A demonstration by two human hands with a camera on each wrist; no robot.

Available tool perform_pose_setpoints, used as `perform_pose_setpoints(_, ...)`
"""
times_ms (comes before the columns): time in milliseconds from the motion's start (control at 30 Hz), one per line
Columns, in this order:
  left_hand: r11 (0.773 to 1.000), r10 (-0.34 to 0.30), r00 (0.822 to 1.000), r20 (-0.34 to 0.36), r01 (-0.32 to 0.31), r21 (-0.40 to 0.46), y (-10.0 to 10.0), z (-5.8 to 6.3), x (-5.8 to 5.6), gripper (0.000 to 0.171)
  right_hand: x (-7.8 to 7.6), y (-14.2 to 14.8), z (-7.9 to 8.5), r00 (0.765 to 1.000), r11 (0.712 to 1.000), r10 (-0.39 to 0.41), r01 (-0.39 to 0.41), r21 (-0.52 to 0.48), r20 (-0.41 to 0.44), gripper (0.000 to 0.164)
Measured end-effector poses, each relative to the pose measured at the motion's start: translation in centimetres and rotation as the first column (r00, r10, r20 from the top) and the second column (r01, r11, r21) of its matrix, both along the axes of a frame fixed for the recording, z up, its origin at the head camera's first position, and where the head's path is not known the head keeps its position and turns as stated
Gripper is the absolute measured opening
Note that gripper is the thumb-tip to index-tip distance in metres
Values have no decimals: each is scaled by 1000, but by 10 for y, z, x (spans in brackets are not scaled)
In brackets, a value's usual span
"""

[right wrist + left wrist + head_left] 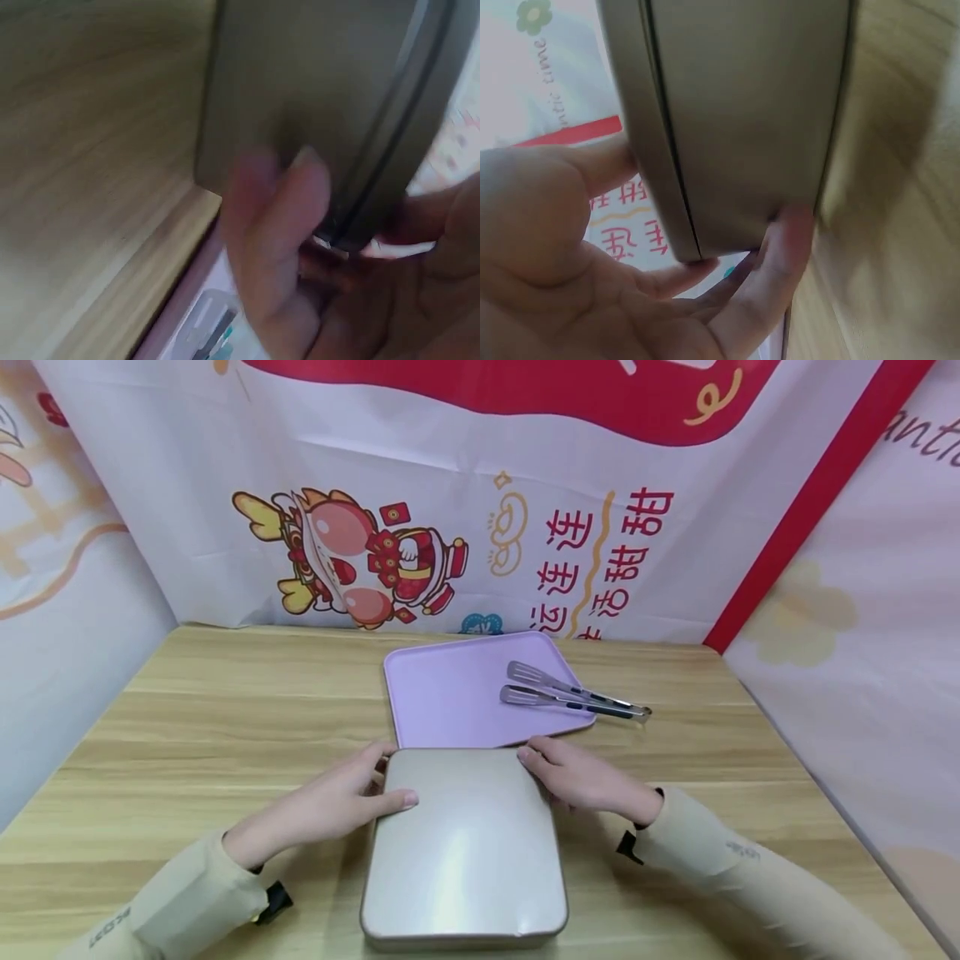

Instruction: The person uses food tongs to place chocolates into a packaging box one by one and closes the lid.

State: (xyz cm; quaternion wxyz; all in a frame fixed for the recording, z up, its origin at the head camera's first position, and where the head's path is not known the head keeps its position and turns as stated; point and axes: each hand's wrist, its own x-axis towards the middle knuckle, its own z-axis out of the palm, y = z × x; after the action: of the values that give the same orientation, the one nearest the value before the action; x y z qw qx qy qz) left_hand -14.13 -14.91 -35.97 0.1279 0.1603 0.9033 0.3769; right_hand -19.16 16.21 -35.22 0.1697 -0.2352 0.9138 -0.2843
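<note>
A closed, pale metallic tin box (461, 852) with rounded corners lies flat on the wooden table, near its front. My left hand (337, 802) grips its far left corner, the thumb on the lid. In the left wrist view the fingers (769, 281) bend round the side and the far edge, and a thin seam shows between lid and body. My right hand (581, 774) holds the far right corner the same way. From the right wrist, its fingers (277, 217) touch the box's side wall (300, 82). What the box contains is hidden.
Just beyond the box lies a lilac tray (442, 693). Metal tongs (577, 693) with slotted ends and dark handles rest on it, their hinge end past the tray's right edge. A printed cloth (360, 443) hangs behind the wooden table (247, 702), with light panels at both sides.
</note>
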Motion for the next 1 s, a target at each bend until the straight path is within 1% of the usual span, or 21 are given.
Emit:
perform_pose_setpoints(67,1000,3,1000,-11,-3,11,1,-1,0,74,2,-6,-2,993,999,-14,18,31,-114,29)
perform_pose_setpoints(133,1000,7,1000,-26,-6,28,4,-4,1,74,7,-13,-6,976,999,-38,44,21,-215,33)
perform_pose_setpoints(167,999,7,999,-38,-6,34,5,-5,2,72,10,-15,-9,970,998,-56,56,-5,-235,36)
perform_pose_setpoints(233,999,4,998,-60,-1,49,9,-9,6,69,18,-19,-13,965,993,-98,78,-91,-245,40)
perform_pose_setpoints(300,998,6,997,-77,-1,65,13,-11,10,67,24,-21,-19,953,986,-122,84,-145,-279,42)
perform_pose_setpoints(367,996,21,997,-79,-14,86,18,-11,14,66,28,-23,-23,937,981,-134,78,-178,-323,39)
perform_pose_setpoints(400,994,29,997,-71,-21,111,21,-11,16,65,29,-23,-24,927,979,-138,74,-192,-349,37)
perform_pose_setpoints(467,989,56,997,-52,-48,139,26,-9,18,67,29,-24,-27,903,977,-142,63,-203,-406,32)
perform_pose_setpoints(567,982,88,996,-20,-83,172,31,-7,22,68,28,-26,-30,871,976,-147,50,-213,-468,27)
perform_pose_setpoints(633,980,99,995,-8,-96,173,32,-5,24,70,29,-26,-31,856,975,-148,43,-218,-496,26)
perform_pose_setpoints(733,981,94,995,-12,-91,170,32,-7,24,69,29,-27,-31,841,981,-129,30,-193,-525,28)
perform_pose_setpoints(800,987,91,995,-44,-84,136,32,-9,21,71,29,-28,-29,839,987,-105,21,-161,-535,29)
perform_pose_setpoints(867,994,82,992,-98,-74,78,32,-13,17,74,25,-29,-28,844,991,-90,23,-132,-529,27)
perform_pose_setpoints(900,997,77,989,-125,-72,41,32,-15,15,74,22,-30,-28,850,992,-91,30,-127,-518,24)
perform_pose_setpoints(1000,996,49,983,-175,-61,-66,31,-18,9,76,10,-31,-29,886,987,-132,75,-143,-444,20)
